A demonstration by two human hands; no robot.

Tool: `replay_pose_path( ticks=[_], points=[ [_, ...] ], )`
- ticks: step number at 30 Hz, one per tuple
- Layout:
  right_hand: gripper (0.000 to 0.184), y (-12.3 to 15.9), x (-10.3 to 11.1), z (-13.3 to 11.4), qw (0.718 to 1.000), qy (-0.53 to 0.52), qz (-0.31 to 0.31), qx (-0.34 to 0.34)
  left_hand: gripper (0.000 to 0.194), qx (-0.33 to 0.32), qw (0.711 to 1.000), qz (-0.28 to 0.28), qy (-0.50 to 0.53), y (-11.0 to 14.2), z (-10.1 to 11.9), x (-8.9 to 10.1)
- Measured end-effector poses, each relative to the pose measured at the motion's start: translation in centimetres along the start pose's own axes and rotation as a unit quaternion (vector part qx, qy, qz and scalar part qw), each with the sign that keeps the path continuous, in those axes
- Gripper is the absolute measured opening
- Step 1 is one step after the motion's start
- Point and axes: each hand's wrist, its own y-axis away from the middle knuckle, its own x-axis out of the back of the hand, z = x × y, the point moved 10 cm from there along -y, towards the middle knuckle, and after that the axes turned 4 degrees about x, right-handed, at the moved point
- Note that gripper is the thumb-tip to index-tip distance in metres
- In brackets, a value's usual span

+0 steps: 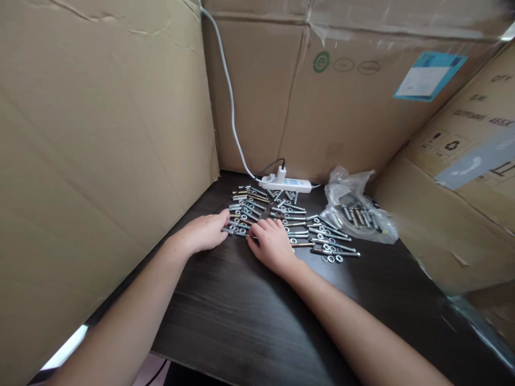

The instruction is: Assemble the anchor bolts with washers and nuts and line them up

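Rows of metal bolts, several with sleeves, lie on a dark table with loose washers and nuts among them. My left hand is at the left end of the nearest rows, fingers bent together beside a short bolt end. Whatever is between those fingertips is too small to make out. My right hand rests palm down over the front of the rows, fingers curled in. It covers part of the hardware, and what its fingertips grip is hidden.
A clear plastic bag of more bolts lies at the right. Behind the rows is a white power strip with a plugged-in adapter and a white cable. Tall cardboard walls enclose the dark table at left, back and right.
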Motion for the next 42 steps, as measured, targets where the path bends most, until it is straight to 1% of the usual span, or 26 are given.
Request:
replay_pose_path(
  ticks=[4,8,11,13,17,22,25,27,30,33,35,38,39,40,41,42],
  points=[
    [0.014,-0.2,-0.2,0.1,1.000,-0.009,-0.005,-0.004,0.004,-0.012,1.000,-0.001,-0.014,0.3,0.8,0.0],
    [0.014,-0.3,-0.2,-0.1,1.000,-0.019,-0.006,0.004,0.009,-0.015,1.000,0.002,-0.006,0.1,1.0,0.0],
    [0.016,-0.1,0.0,-0.3,1.000,-0.023,0.001,0.010,0.010,-0.032,0.999,0.009,0.015,0.0,1.3,0.1],
    [0.016,-0.1,0.3,-0.4,1.000,-0.025,0.010,0.011,0.010,-0.037,0.999,-0.003,0.026,0.1,1.4,-0.1],
    [0.016,0.1,0.9,-0.6,0.999,-0.034,0.024,0.013,0.007,-0.032,0.997,-0.054,0.035,0.4,1.4,-1.1],
    [0.016,0.2,1.3,-0.7,0.998,-0.045,0.028,0.014,0.015,-0.090,0.992,-0.084,0.043,1.0,2.5,-2.2],
    [0.015,0.2,1.5,-0.9,0.998,-0.056,0.032,0.020,0.015,-0.113,0.988,-0.096,0.049,1.1,2.9,-2.9],
    [0.015,0.2,1.6,-0.9,0.997,-0.065,0.036,0.026,0.013,-0.132,0.985,-0.095,0.059,1.2,3.1,-3.0],
    [0.015,0.2,1.7,-1.0,0.996,-0.074,0.040,0.035,0.011,-0.162,0.980,-0.086,0.082,1.3,3.5,-2.6],
    [0.013,0.2,1.8,-1.1,0.995,-0.083,0.048,0.041,0.011,-0.176,0.977,-0.061,0.101,1.2,3.9,-1.8],
    [0.012,0.2,1.9,-1.1,0.994,-0.086,0.054,0.042,0.014,-0.165,0.979,-0.024,0.114,1.0,3.8,-0.6],
    [0.011,0.3,2.1,-1.0,0.994,-0.086,0.062,0.040,0.019,-0.124,0.982,0.050,0.134,0.9,3.0,1.7],
    [0.011,0.3,2.1,-1.0,0.993,-0.088,0.064,0.040,0.020,-0.111,0.982,0.057,0.140,0.9,2.7,2.1],
    [0.011,0.3,2.1,-1.0,0.993,-0.089,0.065,0.040,0.020,-0.101,0.983,0.044,0.148,1.0,2.5,2.1],
    [0.011,0.4,2.1,-1.0,0.993,-0.092,0.065,0.041,0.020,-0.093,0.983,0.012,0.157,1.0,2.5,1.7],
    [0.011,0.4,2.1,-1.1,0.993,-0.094,0.065,0.041,0.021,-0.087,0.982,-0.031,0.167,1.1,2.5,0.9]
  ],
)
